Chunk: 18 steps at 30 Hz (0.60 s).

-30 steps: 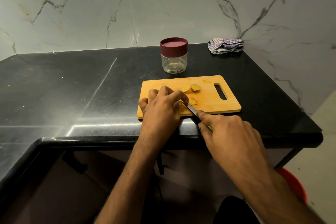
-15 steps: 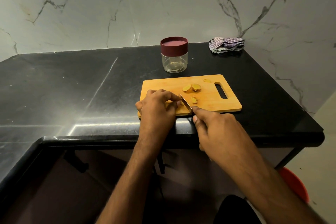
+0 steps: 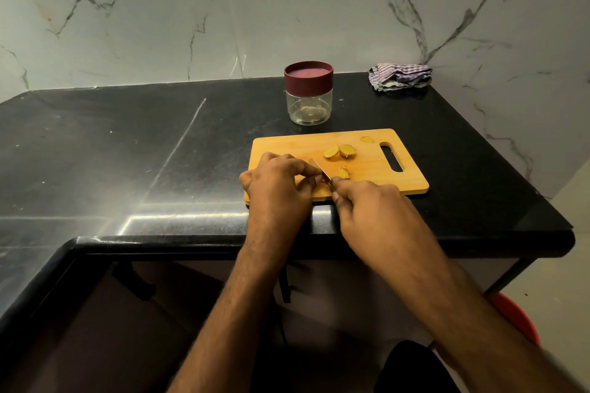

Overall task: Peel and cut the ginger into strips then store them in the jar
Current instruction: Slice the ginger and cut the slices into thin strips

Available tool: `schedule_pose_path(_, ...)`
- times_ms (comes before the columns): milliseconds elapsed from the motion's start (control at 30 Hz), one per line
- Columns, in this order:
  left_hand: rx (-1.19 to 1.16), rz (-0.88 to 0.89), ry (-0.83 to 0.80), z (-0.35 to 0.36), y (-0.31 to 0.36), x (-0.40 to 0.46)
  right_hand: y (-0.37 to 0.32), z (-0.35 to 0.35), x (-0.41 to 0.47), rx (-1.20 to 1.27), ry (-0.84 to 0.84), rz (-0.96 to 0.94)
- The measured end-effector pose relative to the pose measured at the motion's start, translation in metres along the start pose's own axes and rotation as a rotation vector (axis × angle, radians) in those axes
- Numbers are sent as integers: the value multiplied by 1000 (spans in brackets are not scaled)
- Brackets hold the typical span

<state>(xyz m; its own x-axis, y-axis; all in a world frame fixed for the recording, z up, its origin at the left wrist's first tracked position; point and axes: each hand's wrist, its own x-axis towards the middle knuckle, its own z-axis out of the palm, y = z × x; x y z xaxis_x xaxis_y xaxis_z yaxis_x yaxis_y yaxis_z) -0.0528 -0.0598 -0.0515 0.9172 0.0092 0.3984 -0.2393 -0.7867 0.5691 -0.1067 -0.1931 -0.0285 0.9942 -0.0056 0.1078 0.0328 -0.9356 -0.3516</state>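
On the rectangular wooden cutting board [image 3: 287,143], the left hand [image 3: 277,188] pinched a small, firm, likely slippery ginger piece (hidden beneath its fingers) beside the slim steel knife [image 3: 321,171] gripped in the closed right hand [image 3: 376,217].

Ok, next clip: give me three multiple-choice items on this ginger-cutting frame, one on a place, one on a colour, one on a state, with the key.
1. Where is the jar relative to the cutting board?
A. Behind it, toward the wall
B. On top of it
C. On the floor

2. What colour is the jar's lid?
A. Green
B. Maroon
C. White

3. What state is the jar in?
A. Tipped over
B. Open, lid beside it
C. Upright, lid on

Key: 1 A, it stands on the black counter past the board's far edge. 2 B, the lid is dark red. 3 C, the lid sits on the standing jar.
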Motion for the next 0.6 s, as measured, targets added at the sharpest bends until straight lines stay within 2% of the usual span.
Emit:
schedule_pose_path(133, 1, -31, 9, 0, 0, 0, -1, -1, 3, -32, -32, 1)
schedule_pose_path(267, 10, -34, 9, 1, 1, -1, 7, -6, -28, -25, 35, -32)
schedule_pose_path(500, -6, -33, -10, 1, 1, -1, 22, -12, -28, -4, 67, 77)
schedule_pose_path(600, 58, 28, -50, -1, 4, -2, 20, -11, -25, -25, 45, 75)
